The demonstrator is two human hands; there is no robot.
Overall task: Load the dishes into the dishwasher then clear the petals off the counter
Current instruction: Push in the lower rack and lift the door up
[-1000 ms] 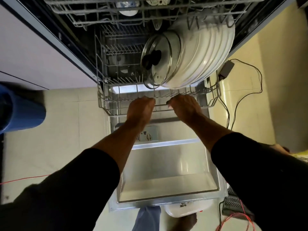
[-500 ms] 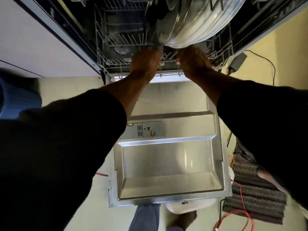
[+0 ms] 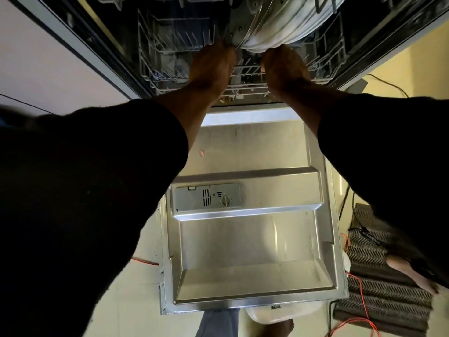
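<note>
Dishes (image 3: 286, 27), position? (K.)

White plates, stood on edge in a tight row at the right of the lower rack (image 3: 160, 80). A metal-rimmed glass lid (image 3: 255, 23) leans against their left face. They probably stand on edge so spray reaches both faces and water runs off. The rack sits within the dishwasher tub, off the door. (M.)

Hands? (K.)

Left hand (image 3: 211, 66) and right hand (image 3: 284, 66) are side by side at the rack's front rail, just below the plates. Backs face the camera and the fingers are folded out of sight. Cannot tell whether they wrap the wire or merely press it. One hand either side of centre: my reading is an even load, so the rack runs straight. (M.)

Door? (K.)

Door (image 3: 247, 239) lies flat and open beneath the arms, dispenser (image 3: 206, 198) on its inner panel. One small pink speck (image 3: 201, 153) further in, possibly a petal; too small to confirm. (M.)

Status? (K.)

Loading looks near done. Door not yet shut, petals not yet dealt with. Table out of view. (M.)
</note>
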